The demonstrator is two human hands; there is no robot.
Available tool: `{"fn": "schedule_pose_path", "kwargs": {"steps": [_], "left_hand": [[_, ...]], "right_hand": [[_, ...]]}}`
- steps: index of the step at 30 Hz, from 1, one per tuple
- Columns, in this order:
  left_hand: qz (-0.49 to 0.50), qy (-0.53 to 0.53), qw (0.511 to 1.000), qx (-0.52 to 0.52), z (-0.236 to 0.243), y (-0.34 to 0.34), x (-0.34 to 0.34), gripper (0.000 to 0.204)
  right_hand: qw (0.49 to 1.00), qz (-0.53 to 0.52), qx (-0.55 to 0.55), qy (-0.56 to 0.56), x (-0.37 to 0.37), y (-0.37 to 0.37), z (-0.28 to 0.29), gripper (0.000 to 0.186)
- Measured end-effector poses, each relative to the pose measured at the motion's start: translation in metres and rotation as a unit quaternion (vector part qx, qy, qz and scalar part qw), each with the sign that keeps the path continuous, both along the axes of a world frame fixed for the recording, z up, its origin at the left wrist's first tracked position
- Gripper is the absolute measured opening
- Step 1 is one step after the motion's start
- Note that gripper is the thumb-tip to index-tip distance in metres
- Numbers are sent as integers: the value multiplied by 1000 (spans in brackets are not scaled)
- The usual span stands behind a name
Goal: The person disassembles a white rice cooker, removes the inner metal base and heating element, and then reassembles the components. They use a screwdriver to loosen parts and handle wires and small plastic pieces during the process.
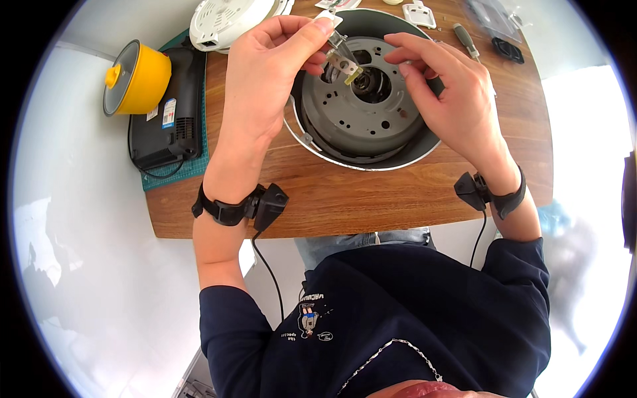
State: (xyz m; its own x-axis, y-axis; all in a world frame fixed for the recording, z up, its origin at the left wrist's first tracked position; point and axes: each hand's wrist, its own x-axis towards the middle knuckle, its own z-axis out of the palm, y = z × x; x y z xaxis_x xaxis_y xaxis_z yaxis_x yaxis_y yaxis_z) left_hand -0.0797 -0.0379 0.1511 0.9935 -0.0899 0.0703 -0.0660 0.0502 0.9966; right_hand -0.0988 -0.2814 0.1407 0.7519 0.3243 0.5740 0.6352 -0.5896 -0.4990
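Observation:
A small metal bracket [343,63] with a white piece at its top and a yellowish tip is pinched between the thumb and fingers of my left hand [282,56]. It is held over the grey round appliance body [332,113], whose dark central hole shows wires or a coil inside. My right hand [451,89] hovers over the body's right side, fingers bent and apart, with nothing visible in them. Its palm side and some fingertips are partly hidden.
At the back left lies a white round cover [229,20]. A yellow pot [144,79] stands by a black appliance [176,126] on a green mat [151,180]. A screwdriver [464,38], a black plastic part [507,50] and a white plastic part [419,14] lie at the back right.

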Motion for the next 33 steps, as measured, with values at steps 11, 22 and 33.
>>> {"fn": "schedule_pose_path", "kwargs": {"steps": [11, 22, 33], "left_hand": [[-34, 26, 999, -8, 8, -5, -8, 30], [5, 46, 996, -81, 0, -16, -12, 24], [-75, 16, 997, 6, 10, -4, -18, 36]], "right_hand": [[996, 69, -55, 31, 5, 12, 21, 36], [991, 73, -101, 48, 15, 24, 26, 48], [991, 66, -110, 25, 31, 13, 14, 32]]}}
